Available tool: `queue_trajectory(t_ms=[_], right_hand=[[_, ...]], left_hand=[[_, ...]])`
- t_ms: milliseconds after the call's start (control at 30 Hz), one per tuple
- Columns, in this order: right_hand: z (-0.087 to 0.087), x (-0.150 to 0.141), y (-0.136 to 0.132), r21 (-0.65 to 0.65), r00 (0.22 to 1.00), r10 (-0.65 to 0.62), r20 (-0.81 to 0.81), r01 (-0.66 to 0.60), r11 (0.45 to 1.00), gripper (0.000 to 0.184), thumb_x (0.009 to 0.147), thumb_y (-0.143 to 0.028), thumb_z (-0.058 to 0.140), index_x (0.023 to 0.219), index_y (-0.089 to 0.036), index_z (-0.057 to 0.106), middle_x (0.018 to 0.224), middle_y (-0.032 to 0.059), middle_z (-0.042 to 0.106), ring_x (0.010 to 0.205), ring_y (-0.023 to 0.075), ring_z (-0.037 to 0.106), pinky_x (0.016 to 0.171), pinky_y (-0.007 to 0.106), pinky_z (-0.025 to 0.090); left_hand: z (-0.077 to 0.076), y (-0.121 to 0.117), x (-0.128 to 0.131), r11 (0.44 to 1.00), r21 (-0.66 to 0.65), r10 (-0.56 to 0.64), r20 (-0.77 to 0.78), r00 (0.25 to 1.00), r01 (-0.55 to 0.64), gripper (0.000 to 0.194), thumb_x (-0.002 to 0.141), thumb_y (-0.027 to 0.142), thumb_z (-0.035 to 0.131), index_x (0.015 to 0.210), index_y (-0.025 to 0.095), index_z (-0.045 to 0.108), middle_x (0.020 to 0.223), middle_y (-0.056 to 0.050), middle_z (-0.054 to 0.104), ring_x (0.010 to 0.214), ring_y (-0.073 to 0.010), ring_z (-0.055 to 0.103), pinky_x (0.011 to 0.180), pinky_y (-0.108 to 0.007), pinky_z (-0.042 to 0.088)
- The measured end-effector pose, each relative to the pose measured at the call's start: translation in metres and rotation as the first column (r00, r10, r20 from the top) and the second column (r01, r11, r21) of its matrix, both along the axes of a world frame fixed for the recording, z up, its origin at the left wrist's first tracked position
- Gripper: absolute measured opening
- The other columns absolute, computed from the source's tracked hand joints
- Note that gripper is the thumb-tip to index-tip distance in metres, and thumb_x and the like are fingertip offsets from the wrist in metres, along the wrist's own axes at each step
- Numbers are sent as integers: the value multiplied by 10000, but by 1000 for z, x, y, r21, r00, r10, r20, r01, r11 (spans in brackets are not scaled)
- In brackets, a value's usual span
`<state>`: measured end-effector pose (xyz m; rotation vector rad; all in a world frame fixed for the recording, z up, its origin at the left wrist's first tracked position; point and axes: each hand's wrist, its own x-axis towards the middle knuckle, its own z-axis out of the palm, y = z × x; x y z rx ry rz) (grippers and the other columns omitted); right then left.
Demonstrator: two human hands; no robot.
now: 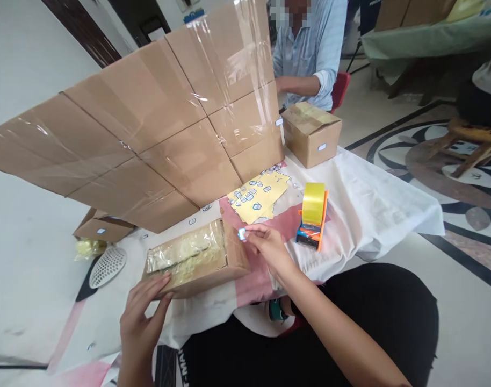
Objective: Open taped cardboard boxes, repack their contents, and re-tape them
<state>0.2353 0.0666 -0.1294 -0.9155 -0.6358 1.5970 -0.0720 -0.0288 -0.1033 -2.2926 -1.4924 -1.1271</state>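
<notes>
A taped cardboard box (205, 277) lies in front of me, with shiny yellowish tape and bubble wrap over its top. My left hand (143, 306) grips its near left corner, fingers on top and thumb along the side. Between the thumb and fingertips of my right hand (269, 250) is a small blue-edged sticker (242, 234), held by the box's right end. Beyond that hand lie yellow sticker sheets (251, 212) with several similar blue-edged stickers on them. To its right stands an orange tape dispenser (323, 226) with a yellow tape roll (313, 201).
A tall cardboard partition (181, 140) rises behind the box. At the back right is a closed box (322, 140) bearing a sticker, near a person in a blue shirt (330, 43). Another box (102, 228) sits at the left. A white cloth (374, 209) covers the table.
</notes>
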Motion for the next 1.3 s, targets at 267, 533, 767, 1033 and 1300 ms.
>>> queue_trajectory(t_ms=[267, 533, 767, 1033, 1300], right_hand=[[-12, -13, 10, -89, 991, 110, -70, -116, 989, 300, 616, -284, 820, 842, -181, 653, 620, -12, 688, 431, 61, 399, 423, 204, 267], [-20, -15, 0, -93, 993, 116, -38, -119, 989, 242, 637, -226, 756, 812, -206, 589, 590, -43, 682, 397, 61, 388, 423, 201, 260], [-23, -18, -1, 79, 993, 85, 86, -92, 993, 93, 682, -260, 756, 686, -199, 687, 608, -21, 691, 586, 129, 616, 580, 240, 431], [-29, -5, -25, 329, 960, 85, 268, -174, 928, 205, 881, -339, 654, 839, -240, 829, 1001, 51, 814, 1093, 308, 730, 877, 418, 572], [-35, -6, -23, 366, 955, 108, 277, -209, 907, 320, 959, -324, 604, 1228, -243, 757, 1397, 39, 662, 1370, 251, 576, 1216, 459, 395]], left_hand=[[-6, -2, -3, 998, -32, 55, 34, 998, -54, 360, 836, 146, 762, 1176, 258, 728, 1105, -85, 753, 1085, -278, 664, 975, -487, 503], [-8, -3, -3, 995, -24, 93, 57, 994, -92, 328, 829, 180, 773, 1147, 245, 731, 1118, -85, 756, 1085, -281, 670, 1005, -509, 514], [-6, -2, -1, 995, -32, 95, 46, 994, -94, 313, 846, 192, 761, 1151, 250, 726, 1121, -92, 750, 1090, -278, 664, 1010, -516, 503], [-2, -1, 3, 995, -51, 87, 31, 996, -85, 307, 853, 187, 752, 1154, 243, 725, 1114, -93, 751, 1105, -278, 659, 1000, -491, 496], [-1, 0, 3, 998, -28, 62, 32, 998, -61, 301, 848, 184, 755, 1144, 230, 729, 1103, -95, 754, 1089, -273, 664, 980, -466, 499]])
